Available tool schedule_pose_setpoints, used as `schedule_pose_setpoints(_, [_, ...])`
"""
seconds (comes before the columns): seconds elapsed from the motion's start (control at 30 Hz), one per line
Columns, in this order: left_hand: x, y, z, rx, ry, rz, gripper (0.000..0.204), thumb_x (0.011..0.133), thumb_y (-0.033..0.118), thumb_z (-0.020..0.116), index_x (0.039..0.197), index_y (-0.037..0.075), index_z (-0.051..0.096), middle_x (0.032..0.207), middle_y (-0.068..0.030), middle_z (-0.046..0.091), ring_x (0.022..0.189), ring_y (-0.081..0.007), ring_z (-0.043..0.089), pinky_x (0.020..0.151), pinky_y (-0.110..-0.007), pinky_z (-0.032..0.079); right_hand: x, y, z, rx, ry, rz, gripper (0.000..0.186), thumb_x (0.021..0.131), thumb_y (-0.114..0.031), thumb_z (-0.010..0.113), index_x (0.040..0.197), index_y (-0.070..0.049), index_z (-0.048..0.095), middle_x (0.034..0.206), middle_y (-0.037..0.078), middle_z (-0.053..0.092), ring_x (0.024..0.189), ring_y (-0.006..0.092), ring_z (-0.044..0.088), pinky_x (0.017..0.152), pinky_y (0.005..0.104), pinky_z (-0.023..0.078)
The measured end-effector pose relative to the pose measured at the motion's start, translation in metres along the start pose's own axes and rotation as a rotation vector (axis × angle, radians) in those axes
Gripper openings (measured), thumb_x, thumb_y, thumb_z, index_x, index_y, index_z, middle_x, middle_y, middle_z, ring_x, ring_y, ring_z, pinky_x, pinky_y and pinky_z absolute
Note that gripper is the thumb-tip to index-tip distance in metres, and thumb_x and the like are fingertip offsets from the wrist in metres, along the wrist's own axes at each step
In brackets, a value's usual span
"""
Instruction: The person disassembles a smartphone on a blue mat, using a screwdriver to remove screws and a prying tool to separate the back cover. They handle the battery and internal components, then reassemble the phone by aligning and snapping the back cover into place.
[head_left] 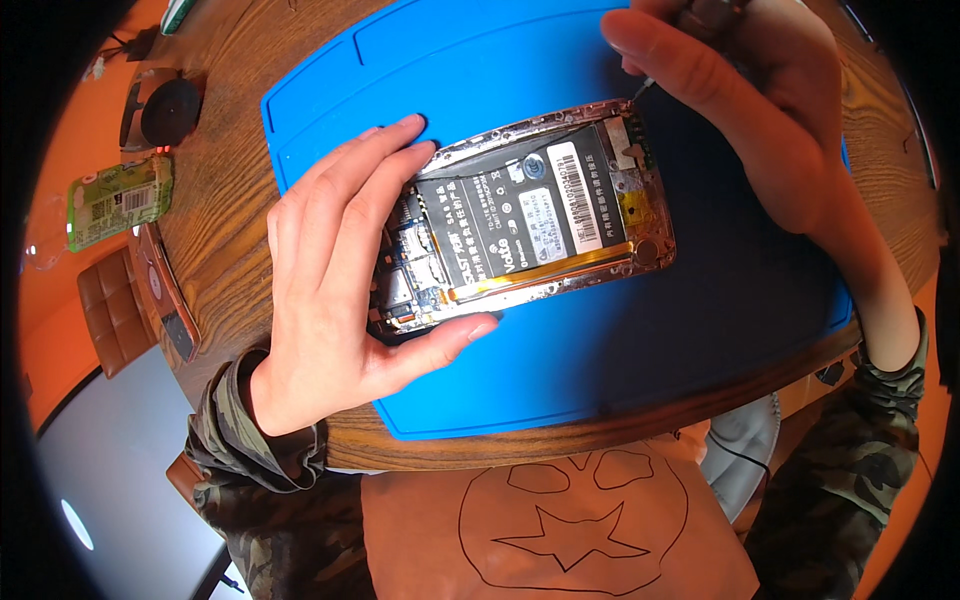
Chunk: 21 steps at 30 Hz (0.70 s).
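An opened smartphone [405, 285], its back cover off, lies tilted on a blue work mat [340, 90]. Its black battery [460, 235] with white labels fills the middle, and an orange flex cable [545, 272] runs along the near side. My left hand [335, 260] grips the phone's left end, fingers on the far edge and thumb at the near edge. In my right hand [760, 100] is a small screwdriver [645, 88], its thin tip at the phone's far right corner. Most of its handle is hidden by my fingers.
The mat rests on a brown wooden table [225, 60]. At the left are a green package [120, 203], a round black object [170, 108] and a brown flat case [165, 290]. A large grey screen-like panel [130, 470] stands at the lower left.
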<state>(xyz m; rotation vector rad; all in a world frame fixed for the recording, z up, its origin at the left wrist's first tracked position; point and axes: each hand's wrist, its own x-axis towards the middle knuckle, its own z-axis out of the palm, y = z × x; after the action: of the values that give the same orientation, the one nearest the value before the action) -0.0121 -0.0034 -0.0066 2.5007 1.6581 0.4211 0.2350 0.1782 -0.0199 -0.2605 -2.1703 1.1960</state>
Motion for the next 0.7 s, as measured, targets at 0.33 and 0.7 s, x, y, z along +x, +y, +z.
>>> schedule_pose_setpoints(0.33, [0.001,0.003,0.003,-0.001,0.008,0.003,0.095,0.075,0.053,0.083,0.143,-0.005,0.051,0.150,-0.0241,0.050,0.134,-0.0374,0.050,0.112,-0.048,0.035,-0.003,0.016,0.000,0.009,-0.018,-0.099,0.025,0.102,-0.014,0.065,0.081,-0.002,0.059,0.062,0.002,0.042,0.053,0.0107,0.033,0.053,0.0303,0.025])
schedule_pose_setpoints(0.7, [0.008,-0.002,-0.005,-0.273,0.135,-0.038,0.066,0.089,0.041,0.069,0.139,-0.001,0.057,0.146,-0.0217,0.053,0.128,-0.0336,0.054,0.105,-0.044,0.042,-0.002,0.016,0.006,0.067,-0.038,-0.012,0.017,0.101,-0.010,0.063,0.089,0.001,0.060,0.065,0.005,0.051,0.055,0.0133,0.047,0.052,0.0325,0.032])
